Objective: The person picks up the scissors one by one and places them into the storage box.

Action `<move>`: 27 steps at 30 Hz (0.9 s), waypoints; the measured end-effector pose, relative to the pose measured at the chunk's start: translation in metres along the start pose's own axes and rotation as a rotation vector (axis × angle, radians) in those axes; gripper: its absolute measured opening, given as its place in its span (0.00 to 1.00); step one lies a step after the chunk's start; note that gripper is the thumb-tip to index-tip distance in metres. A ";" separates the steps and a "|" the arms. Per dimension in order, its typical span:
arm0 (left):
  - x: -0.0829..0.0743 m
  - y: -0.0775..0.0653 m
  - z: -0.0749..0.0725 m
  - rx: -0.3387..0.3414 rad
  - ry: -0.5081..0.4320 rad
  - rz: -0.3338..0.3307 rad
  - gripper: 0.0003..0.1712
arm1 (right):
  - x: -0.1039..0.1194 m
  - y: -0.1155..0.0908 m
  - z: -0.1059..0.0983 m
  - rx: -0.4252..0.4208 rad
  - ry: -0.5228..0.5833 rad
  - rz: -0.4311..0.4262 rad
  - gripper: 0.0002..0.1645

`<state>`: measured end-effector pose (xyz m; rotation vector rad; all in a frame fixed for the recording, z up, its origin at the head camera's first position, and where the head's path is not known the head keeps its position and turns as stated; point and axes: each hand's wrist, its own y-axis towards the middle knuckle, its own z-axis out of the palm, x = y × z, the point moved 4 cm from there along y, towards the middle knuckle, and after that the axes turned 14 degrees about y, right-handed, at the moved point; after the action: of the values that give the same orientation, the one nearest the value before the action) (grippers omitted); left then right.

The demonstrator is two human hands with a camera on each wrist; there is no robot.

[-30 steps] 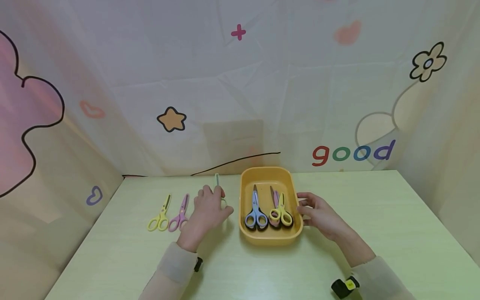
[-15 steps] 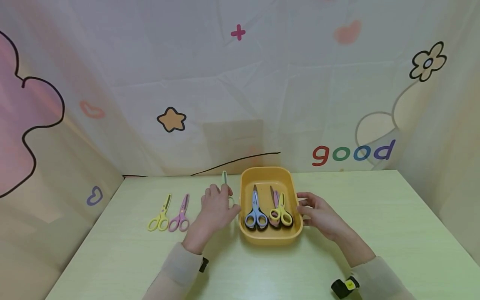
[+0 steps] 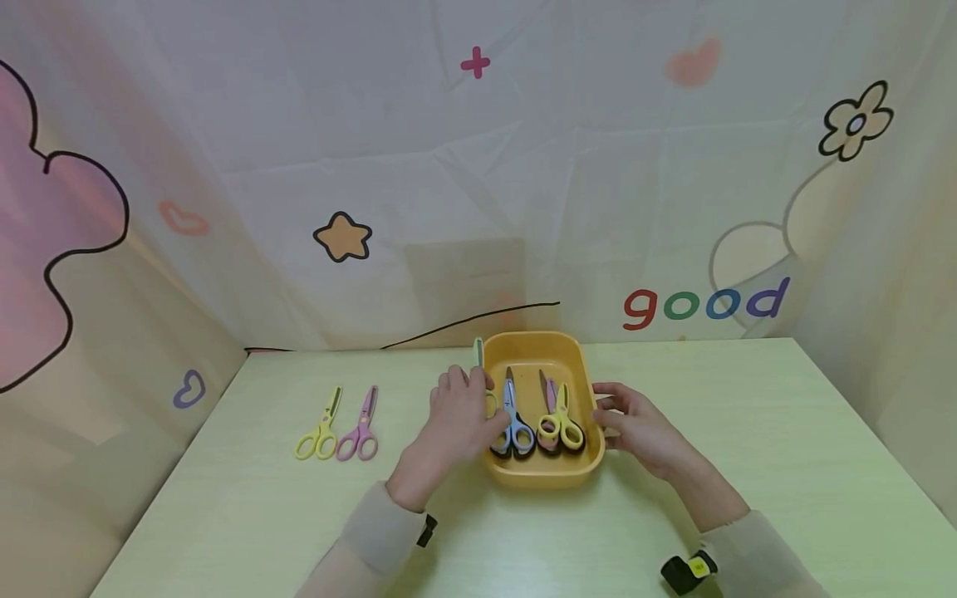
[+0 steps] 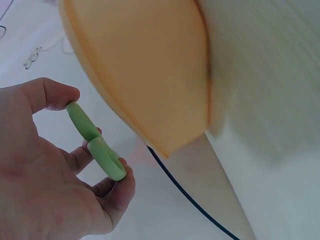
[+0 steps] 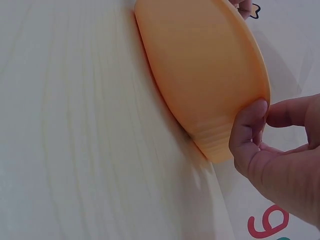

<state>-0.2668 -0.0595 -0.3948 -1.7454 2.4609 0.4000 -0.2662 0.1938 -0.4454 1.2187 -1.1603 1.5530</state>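
My left hand (image 3: 462,419) holds pale green scissors (image 3: 479,352) over the left rim of a yellow plastic tray (image 3: 543,480). In the left wrist view, thumb and fingers pinch the green handle loops (image 4: 106,159); the blades are hidden there. At the tray's right side, my right hand (image 3: 641,432) grips the rim, with fingertips on both sides of it in the right wrist view. Inside the tray lie blue scissors (image 3: 510,407) at the left, partly covered by my left hand. Yellow scissors (image 3: 564,403) overlap purple-pink ones (image 3: 551,394) at the right, among black handles.
Yellow scissors (image 3: 326,428) and pink scissors (image 3: 364,428) lie side by side on the pale table (image 3: 247,498), left of the tray. A printed curtain (image 3: 478,183) hangs behind the table's back edge.
My left hand has carried the green scissors rightward from the table to the tray's left rim. The right hand keeps its place on the tray.
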 end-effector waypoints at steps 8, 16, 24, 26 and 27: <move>-0.018 0.001 0.003 0.039 -0.054 0.049 0.21 | -0.002 0.000 0.000 -0.001 0.008 0.002 0.31; -0.034 0.003 0.016 0.050 0.032 0.119 0.22 | -0.001 0.001 -0.001 -0.002 0.014 0.006 0.31; -0.044 0.007 0.025 0.103 0.115 0.126 0.28 | -0.002 0.001 -0.002 0.001 0.017 -0.001 0.31; -0.045 0.008 0.027 0.120 0.144 0.122 0.29 | -0.002 0.001 -0.002 0.002 0.017 -0.003 0.31; -0.045 0.008 0.028 0.129 0.162 0.119 0.31 | -0.002 0.001 -0.002 0.002 0.017 -0.003 0.31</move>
<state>-0.2611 -0.0080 -0.4104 -1.6464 2.6447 0.1091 -0.2668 0.1959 -0.4479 1.2057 -1.1461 1.5596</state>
